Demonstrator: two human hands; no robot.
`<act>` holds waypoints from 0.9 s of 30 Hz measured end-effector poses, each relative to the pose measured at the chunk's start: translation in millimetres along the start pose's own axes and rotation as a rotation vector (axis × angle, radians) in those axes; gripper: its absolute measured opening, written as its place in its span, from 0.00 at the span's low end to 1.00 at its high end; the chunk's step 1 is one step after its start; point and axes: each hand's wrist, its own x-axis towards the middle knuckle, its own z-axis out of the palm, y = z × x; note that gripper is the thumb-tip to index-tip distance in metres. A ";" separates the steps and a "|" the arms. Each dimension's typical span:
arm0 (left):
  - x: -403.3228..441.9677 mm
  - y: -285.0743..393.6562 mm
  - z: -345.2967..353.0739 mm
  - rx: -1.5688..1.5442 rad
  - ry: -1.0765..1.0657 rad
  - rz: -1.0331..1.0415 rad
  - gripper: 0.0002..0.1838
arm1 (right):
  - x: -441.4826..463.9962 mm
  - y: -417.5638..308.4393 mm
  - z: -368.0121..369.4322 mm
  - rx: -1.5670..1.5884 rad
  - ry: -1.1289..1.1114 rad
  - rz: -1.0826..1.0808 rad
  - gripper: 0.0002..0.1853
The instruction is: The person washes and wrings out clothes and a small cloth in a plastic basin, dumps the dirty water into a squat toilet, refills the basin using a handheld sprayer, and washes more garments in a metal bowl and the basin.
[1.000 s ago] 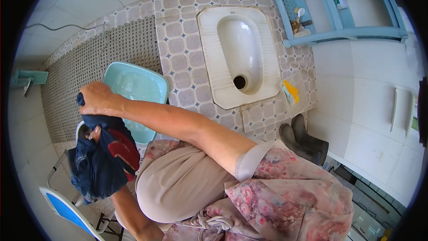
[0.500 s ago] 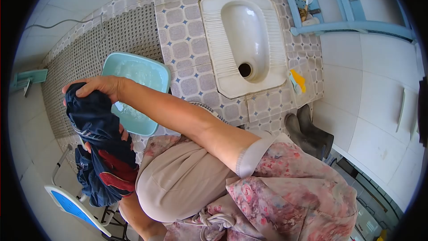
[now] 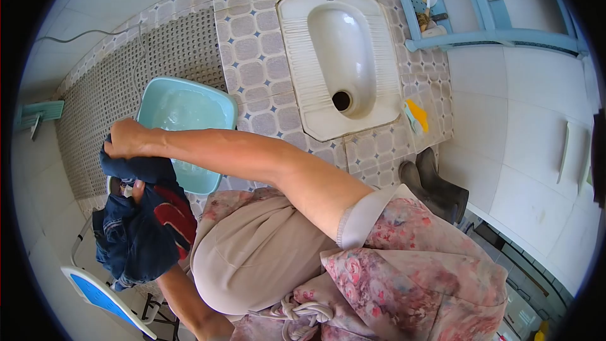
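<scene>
Cloth (image 3: 136, 233) clenched in right hand (image 3: 128, 139) mostly hides left hand (image 3: 137, 191), grip unclear; right forearm (image 3: 214, 151) blocks part of basin (image 3: 183, 107).

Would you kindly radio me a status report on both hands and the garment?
Right hand clenched on dark blue garment. Left hand at garment, thumb showing, fingers hidden. Nothing visibly in the way.

Both hands (image 3: 128, 140) grip navy garment (image 3: 136, 237) w/ red patch (image 3: 173, 213), nr lt-blue basin (image 3: 231, 110) w/ water (image 3: 183, 110).
</scene>
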 end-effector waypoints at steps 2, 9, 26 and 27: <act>1.0 0.1 -0.4 0.011 0.008 0.007 0.37 | -2.2 -0.9 0.3 -0.049 -0.053 0.034 0.27; 6.9 -2.9 -0.4 0.033 0.016 0.010 0.34 | -29.8 -3.9 -19.7 -0.072 0.111 0.174 0.20; 37.9 -9.5 -25.4 -0.100 0.156 0.114 0.27 | -139.5 -84.0 -64.5 -0.255 0.120 -0.689 0.56; 42.6 -12.4 -28.9 -0.128 0.177 0.120 0.27 | -131.9 -76.7 -62.4 -0.170 0.099 -0.594 0.54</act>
